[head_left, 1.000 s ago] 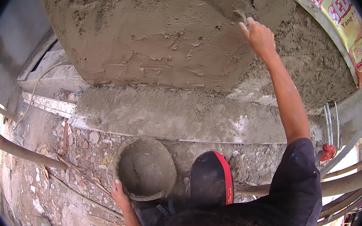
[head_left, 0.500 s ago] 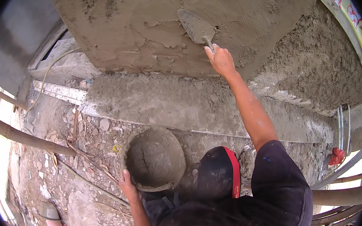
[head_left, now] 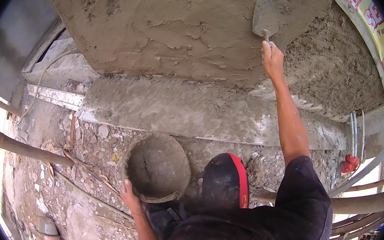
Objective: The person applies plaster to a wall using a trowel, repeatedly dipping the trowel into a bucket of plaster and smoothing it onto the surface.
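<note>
My right hand (head_left: 273, 59) is closed around the handle of a pointed trowel (head_left: 265, 16), its blade lying against the wet mortar on the wall (head_left: 170, 34). The blade points up and away from me, close to where the smooth mortar meets a rougher patch (head_left: 334, 62) on the right. Low on the left, my left hand (head_left: 130, 194) grips the near left rim of a round bucket (head_left: 179, 167) coated in grey mortar. Some mortar sits inside the bucket, which is tilted toward the wall. Its fingers are partly hidden behind the rim.
A mortar-covered ledge (head_left: 172, 110) runs along the wall's foot. Rubble (head_left: 99, 138) covers the ground at left, with a bamboo pole (head_left: 23, 143) and a hose (head_left: 50, 66). Pale pipes (head_left: 354, 134) and a red bundle (head_left: 350, 163) are at right. A printed banner (head_left: 368, 10) hangs upper right.
My right hand has swept the trowel to the right and slightly up across the wall, and the blade has turned more upright. My left hand stays at the bucket's rim.
</note>
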`<state>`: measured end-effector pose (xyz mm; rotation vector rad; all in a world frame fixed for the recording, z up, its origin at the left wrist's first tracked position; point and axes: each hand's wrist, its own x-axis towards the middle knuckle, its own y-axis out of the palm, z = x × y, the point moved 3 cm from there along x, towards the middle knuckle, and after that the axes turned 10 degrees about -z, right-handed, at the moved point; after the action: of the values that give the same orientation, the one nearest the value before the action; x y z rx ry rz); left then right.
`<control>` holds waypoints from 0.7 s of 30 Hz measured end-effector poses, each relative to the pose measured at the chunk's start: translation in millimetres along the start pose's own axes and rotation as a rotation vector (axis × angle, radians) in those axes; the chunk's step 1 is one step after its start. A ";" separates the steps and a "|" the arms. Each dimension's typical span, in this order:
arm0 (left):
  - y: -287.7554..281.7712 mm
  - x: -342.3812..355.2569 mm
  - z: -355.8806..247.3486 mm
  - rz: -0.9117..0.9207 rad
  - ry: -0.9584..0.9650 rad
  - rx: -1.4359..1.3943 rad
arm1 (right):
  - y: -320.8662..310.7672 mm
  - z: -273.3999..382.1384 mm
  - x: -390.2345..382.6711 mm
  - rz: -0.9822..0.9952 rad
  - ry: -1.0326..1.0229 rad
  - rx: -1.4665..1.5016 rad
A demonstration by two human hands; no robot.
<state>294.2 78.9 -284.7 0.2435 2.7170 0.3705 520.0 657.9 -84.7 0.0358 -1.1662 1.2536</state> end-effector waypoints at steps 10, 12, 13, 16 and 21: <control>4.5 -3.2 -4.6 -0.028 0.053 -0.014 | 98.4 47.7 -73.5 0.419 -0.271 -0.385; 10.1 -5.4 2.9 -0.020 0.070 -0.013 | 67.7 20.7 -72.5 0.459 -0.321 -0.506; 13.3 -6.3 7.0 -0.058 0.061 0.105 | 44.5 9.2 -67.1 0.444 -0.333 -0.553; 9.1 -8.9 2.5 -0.006 0.069 0.033 | -15.8 20.4 -80.5 0.381 -0.267 -0.592; 28.7 -21.4 11.8 0.068 0.280 0.214 | -38.0 86.1 -192.8 0.989 -0.626 -0.276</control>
<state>321.7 104.1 -279.4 0.3683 3.0334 0.1390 518.8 455.9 -156.7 -0.4307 -2.0187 1.9983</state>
